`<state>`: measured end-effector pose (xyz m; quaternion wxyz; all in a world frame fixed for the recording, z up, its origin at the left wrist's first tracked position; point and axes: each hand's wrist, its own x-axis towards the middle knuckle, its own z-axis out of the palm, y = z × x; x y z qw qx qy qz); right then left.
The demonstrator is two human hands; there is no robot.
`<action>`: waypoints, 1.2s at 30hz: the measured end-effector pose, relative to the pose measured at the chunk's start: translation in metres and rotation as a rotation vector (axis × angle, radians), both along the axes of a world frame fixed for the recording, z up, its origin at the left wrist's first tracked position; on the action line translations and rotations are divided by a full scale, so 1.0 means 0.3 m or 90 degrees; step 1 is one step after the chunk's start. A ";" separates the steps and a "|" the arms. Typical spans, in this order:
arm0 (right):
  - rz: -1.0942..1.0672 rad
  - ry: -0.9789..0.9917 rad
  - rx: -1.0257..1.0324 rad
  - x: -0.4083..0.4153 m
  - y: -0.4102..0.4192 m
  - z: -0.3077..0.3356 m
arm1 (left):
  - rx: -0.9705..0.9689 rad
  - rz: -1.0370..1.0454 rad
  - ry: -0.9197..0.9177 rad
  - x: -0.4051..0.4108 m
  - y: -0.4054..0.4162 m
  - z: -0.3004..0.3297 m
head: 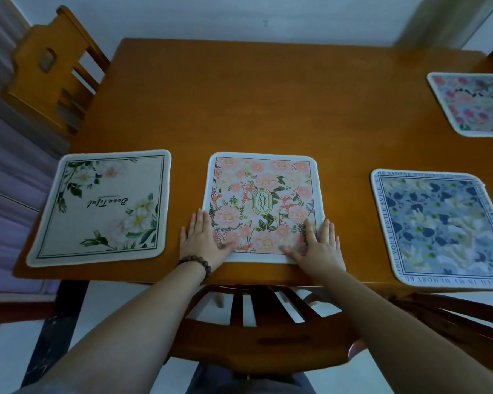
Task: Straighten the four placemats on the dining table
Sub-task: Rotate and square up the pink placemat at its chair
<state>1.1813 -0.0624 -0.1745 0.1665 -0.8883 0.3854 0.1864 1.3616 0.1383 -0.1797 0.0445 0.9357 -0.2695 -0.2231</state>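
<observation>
Four placemats lie on the wooden table (268, 103), three in a row along the near edge and one further back at the right. The pink floral placemat (264, 194) sits in the middle of the row, roughly square to the table edge, with an oval emblem at its centre reading "GARDEN" in stacked letters. The left hand (201, 243) lies flat, fingers spread, over its near left corner, partly on the mat and partly on the table; a beaded bracelet (197, 264) circles that wrist. The right hand (318, 247) lies flat and spread in the same way over the near right corner; neither hand grips anything. To the left, the cream placemat (103, 209) carries white flowers and the script word "Beautiful", upside down from here, and sits slightly turned. To the right, the blue placemat (441, 226) is skewed, its border text partly legible: "YOUR GENTLE SMILE IS" and "IN MY MEMORY". The far placemat (473, 103), pink and grey, lies well apart, its dark lettering too blurred to read. A chair back (256, 334) stands below the hands
</observation>
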 end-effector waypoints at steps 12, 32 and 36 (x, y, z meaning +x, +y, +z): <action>-0.010 0.021 0.034 -0.039 0.052 0.015 | 0.107 -0.087 0.059 -0.059 0.081 0.018; 0.033 -0.016 0.037 -0.097 0.096 0.044 | 0.073 -0.084 0.016 -0.087 0.129 0.024; 0.018 -0.027 0.041 -0.083 0.112 0.032 | 0.083 -0.076 0.016 -0.082 0.127 0.023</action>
